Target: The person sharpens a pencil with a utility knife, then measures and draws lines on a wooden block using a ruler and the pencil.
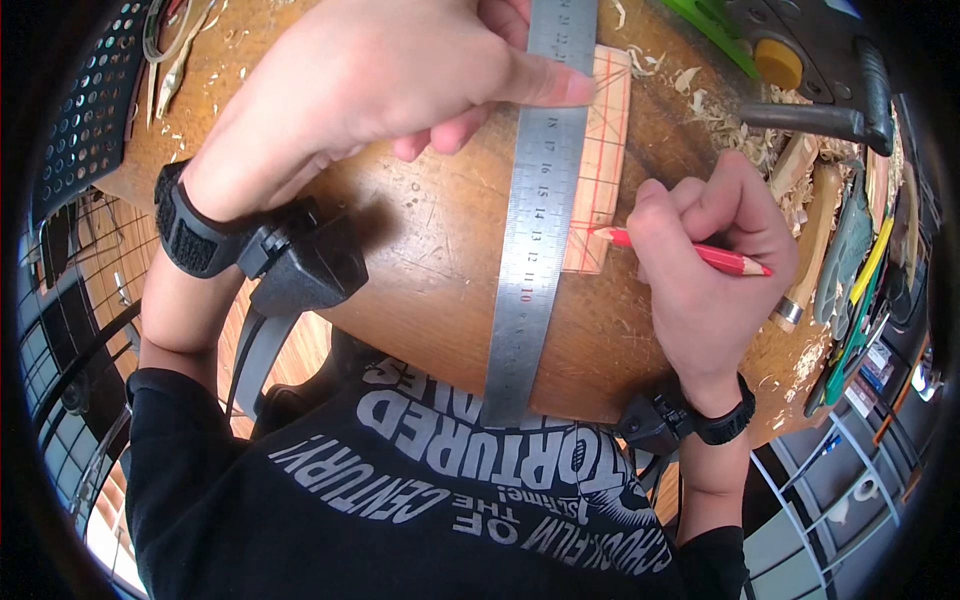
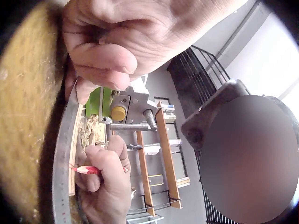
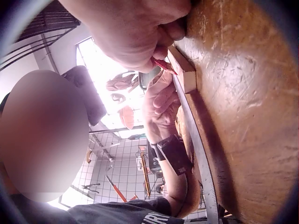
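Observation:
A long steel ruler [image 1: 541, 190] lies lengthwise over a small pale wood block [image 1: 603, 170] marked with red grid lines and diagonals. My left hand [image 1: 400, 75] holds the ruler near the block's far end, thumb laid across it and the other fingers bent. In my right hand [image 1: 715, 265] I pinch a red pencil [image 1: 735, 262], its tip at the block's near end beside the ruler's edge. The right wrist view shows the block's end face [image 3: 189, 82] and the ruler [image 3: 198, 135] reaching past it, raised off the table with a shadow below.
The wooden table [image 1: 430, 250] bears scattered shavings [image 1: 690, 80]. A dark metal clamp or vise with a bar handle [image 1: 805, 120] stands at the far right, near a green piece [image 1: 710, 30]. Several hand tools [image 1: 850, 250] line the right edge. A perforated dark panel [image 1: 90, 90] is at the left.

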The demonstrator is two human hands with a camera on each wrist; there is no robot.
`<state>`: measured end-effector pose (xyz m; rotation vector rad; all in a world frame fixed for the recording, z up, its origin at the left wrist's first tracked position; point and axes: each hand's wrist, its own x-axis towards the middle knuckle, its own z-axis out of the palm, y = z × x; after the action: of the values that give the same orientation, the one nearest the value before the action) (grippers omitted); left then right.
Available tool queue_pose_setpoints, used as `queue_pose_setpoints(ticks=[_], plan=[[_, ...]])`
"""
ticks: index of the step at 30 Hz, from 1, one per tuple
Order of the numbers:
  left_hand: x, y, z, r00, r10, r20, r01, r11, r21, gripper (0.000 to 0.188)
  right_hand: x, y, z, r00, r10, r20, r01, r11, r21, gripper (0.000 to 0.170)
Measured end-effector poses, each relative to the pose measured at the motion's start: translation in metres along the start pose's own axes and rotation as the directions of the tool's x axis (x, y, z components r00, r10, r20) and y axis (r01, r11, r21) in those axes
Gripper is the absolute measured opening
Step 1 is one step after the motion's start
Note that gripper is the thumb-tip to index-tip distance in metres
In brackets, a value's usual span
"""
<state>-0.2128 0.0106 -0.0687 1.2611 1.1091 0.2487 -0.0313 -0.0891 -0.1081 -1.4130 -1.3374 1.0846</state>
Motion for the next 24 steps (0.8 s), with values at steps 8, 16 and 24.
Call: queue_pose_setpoints(ticks=[8, 16, 24], plan=[[-0.003, 0.002, 0.001, 1.000, -0.003, -0.003, 0.003, 1.000, 0.012, 0.020, 0.001, -0.001, -0.001, 1.000, 0.017, -0.006, -0.017, 1.000, -0.026, 0.035], [-0.002, 0.009, 0.003, 0.994, -0.097, -0.045, 0.100, 0.992, 0.081, 0.020, 0.001, 0.001, -0.001, 1.000, 0.002, 0.002, -0.002, 0.999, -0.036, 0.034], [-0.001, 0.006, 0.006, 0.996, -0.070, -0.058, 0.073, 0.996, 0.049, 0.021, 0.001, 0.001, 0.000, 1.000, -0.013, 0.005, 0.013, 0.999, -0.041, 0.034]])
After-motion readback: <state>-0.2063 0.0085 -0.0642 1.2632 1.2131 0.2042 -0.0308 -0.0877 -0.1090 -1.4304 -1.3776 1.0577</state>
